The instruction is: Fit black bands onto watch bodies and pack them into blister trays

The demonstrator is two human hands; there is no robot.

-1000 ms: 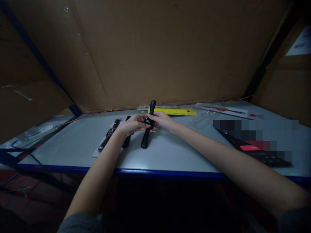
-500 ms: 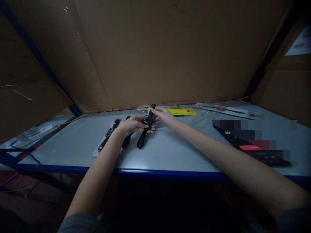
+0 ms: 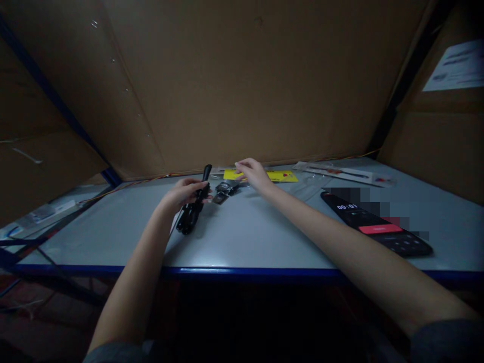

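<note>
Dark grey sleeves (image 3: 117, 352) ending near the elbows, hands bare.

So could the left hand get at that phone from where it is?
Probably not easily: the left hand is busy with black handles, and the right forearm stretches between it and the phone.

The left hand (image 3: 183, 194) is closed, with its thumb pressing forward toward the fingertips. The right hand (image 3: 253, 174) is raised, the fingers loosely bent and pointing to the left. Both forearms are bare, and they reach forward, coming nearer to each other.
</note>
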